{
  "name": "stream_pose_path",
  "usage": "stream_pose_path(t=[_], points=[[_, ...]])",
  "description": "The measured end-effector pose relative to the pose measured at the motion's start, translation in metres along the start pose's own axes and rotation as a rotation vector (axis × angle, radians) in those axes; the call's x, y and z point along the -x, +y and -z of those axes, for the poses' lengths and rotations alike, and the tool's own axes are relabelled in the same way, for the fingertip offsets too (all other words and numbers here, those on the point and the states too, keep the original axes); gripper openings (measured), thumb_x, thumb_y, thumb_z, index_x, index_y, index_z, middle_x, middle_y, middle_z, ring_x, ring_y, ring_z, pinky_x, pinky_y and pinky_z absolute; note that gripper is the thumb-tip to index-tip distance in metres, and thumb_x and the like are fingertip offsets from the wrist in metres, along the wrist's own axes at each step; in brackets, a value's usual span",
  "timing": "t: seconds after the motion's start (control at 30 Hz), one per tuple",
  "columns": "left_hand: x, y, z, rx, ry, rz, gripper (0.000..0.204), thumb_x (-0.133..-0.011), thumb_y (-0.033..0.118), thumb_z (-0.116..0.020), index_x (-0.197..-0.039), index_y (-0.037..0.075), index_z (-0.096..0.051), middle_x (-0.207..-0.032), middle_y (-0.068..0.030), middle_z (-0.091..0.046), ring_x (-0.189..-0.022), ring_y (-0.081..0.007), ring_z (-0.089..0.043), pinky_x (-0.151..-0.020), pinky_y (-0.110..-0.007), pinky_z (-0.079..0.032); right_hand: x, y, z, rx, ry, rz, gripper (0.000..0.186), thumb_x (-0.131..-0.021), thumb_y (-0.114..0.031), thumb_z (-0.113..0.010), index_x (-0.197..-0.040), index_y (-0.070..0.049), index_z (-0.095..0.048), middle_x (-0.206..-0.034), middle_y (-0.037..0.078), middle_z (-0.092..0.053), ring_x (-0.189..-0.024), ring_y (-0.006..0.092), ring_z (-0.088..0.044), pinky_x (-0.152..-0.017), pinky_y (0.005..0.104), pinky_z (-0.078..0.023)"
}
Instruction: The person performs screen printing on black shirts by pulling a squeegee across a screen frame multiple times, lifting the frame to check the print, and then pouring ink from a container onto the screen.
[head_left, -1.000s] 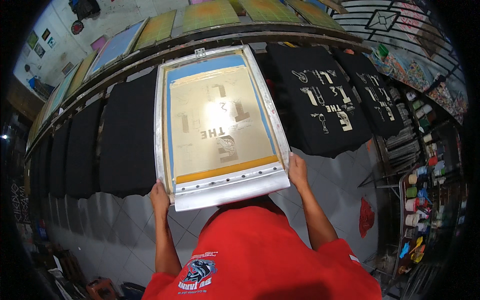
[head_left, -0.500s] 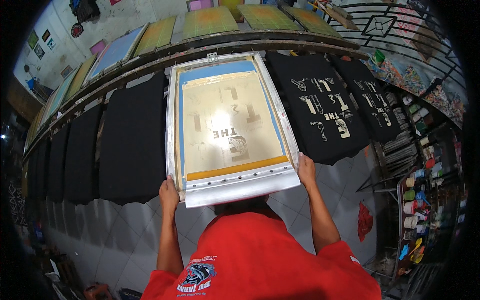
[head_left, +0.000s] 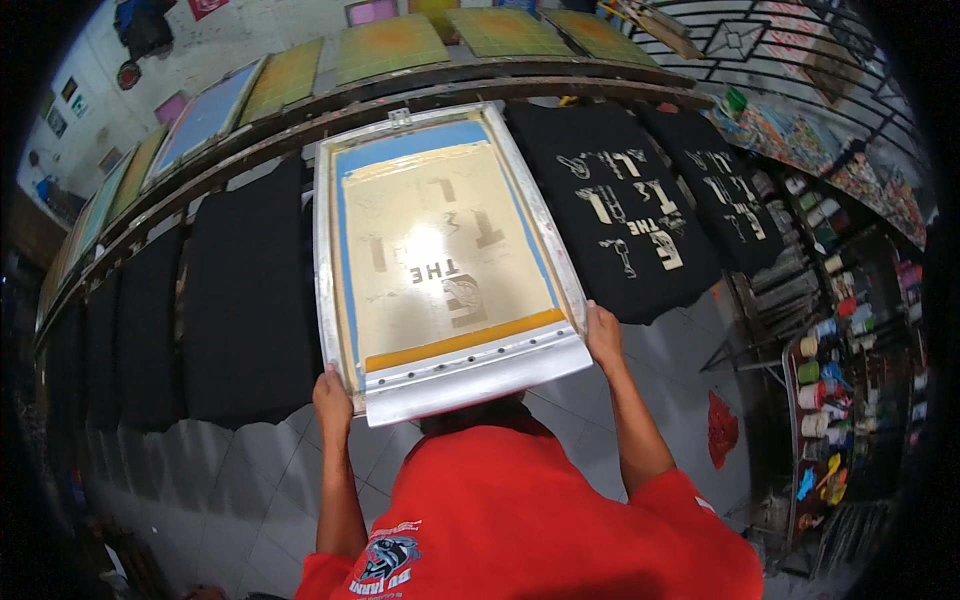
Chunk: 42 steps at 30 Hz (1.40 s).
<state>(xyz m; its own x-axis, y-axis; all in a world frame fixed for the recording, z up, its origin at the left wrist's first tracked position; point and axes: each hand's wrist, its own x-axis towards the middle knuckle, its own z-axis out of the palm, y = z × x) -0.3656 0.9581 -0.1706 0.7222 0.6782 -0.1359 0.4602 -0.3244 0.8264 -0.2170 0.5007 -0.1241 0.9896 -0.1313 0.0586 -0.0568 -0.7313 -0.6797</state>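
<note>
My left hand [head_left: 333,395] grips the near left corner of a silver screen-printing frame [head_left: 541,212], fingers closed round its edge. On the opposite near corner, my right hand [head_left: 604,335] holds the frame the same way. The cream mesh [head_left: 400,215] shows a stencil of letters and small drawings, bordered by blue. Across the near end of the screen rests a wide metal squeegee [head_left: 480,380] with an amber blade [head_left: 465,340]. Whatever lies directly under the screen is hidden.
Black shirts with cream prints [head_left: 640,270] lie to the right; plain black shirts [head_left: 245,310] stretch away left. Green-yellow screens [head_left: 390,48] lean along the back rail. A rack of ink pots [head_left: 812,398] stands at right, near a red scrap [head_left: 721,430] on the tiled floor.
The whole scene has shifted slightly left in the picture as the view moved. Both hands keep their hold on the frame, which stays in about the same place between the shirts.
</note>
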Motion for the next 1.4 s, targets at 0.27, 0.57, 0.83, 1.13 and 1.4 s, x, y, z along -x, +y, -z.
stream_pose_path(t=[0.27,0.57,0.83,1.13,1.4], points=[[-0.006,-0.017,-0.011,0.083,0.023,0.036,0.051,-0.103,0.036,-0.041,-0.096,-0.009,-0.062,-0.088,-0.0254,-0.065,-0.081,-0.0347,-0.060,-0.077,-0.043,-0.046,-0.006,0.016,-0.016,-0.085,0.012,-0.103,0.050,-0.101,-0.037,-0.044,-0.091,0.007,-0.064,-0.086,0.030,-0.065,-0.083,0.0460,-0.064,-0.074,0.0475,-0.047],[-0.011,-0.035,-0.002,0.630,-0.236,0.216,0.041,-0.104,0.033,-0.045,-0.118,-0.003,-0.059,-0.107,-0.0102,-0.065,-0.096,-0.0178,-0.059,-0.088,-0.031,-0.045,-0.006,0.050,-0.023,-0.538,-0.106,-0.288,0.051,-0.102,-0.042,-0.046,-0.104,0.005,-0.067,-0.097,0.008,-0.068,-0.089,0.0166,-0.057,-0.083,0.0316,-0.044],[0.002,-0.020,-0.006,0.559,-0.171,0.078,0.040,-0.104,0.025,-0.046,-0.131,-0.003,-0.054,-0.117,-0.0112,-0.064,-0.103,-0.0163,-0.059,-0.092,-0.029,-0.044,0.020,0.031,-0.026,-0.700,-0.049,-0.288,0.050,-0.104,-0.041,-0.044,-0.119,0.003,-0.063,-0.111,0.009,-0.066,-0.101,0.0157,-0.059,-0.091,0.0284,-0.043],[0.000,-0.015,-0.003,0.531,-0.101,0.023,0.036,-0.103,0.020,-0.047,-0.126,-0.006,-0.058,-0.108,-0.0135,-0.068,-0.094,-0.0161,-0.061,-0.085,-0.029,-0.047,0.022,0.023,-0.025,-0.625,0.025,-0.263,0.052,-0.104,-0.041,-0.042,-0.111,0.005,-0.065,-0.099,0.009,-0.066,-0.093,0.0151,-0.058,-0.085,0.0304,-0.045],[0.002,-0.010,-0.009,0.395,-0.045,0.030,0.036,-0.103,0.022,-0.047,-0.120,-0.006,-0.060,-0.103,-0.0115,-0.068,-0.091,-0.0150,-0.059,-0.082,-0.029,-0.047,0.014,0.036,-0.040,-0.500,0.129,-0.284,0.052,-0.103,-0.039,-0.046,-0.102,0.008,-0.067,-0.088,0.012,-0.069,-0.085,0.0155,-0.059,-0.079,0.0333,-0.046]])
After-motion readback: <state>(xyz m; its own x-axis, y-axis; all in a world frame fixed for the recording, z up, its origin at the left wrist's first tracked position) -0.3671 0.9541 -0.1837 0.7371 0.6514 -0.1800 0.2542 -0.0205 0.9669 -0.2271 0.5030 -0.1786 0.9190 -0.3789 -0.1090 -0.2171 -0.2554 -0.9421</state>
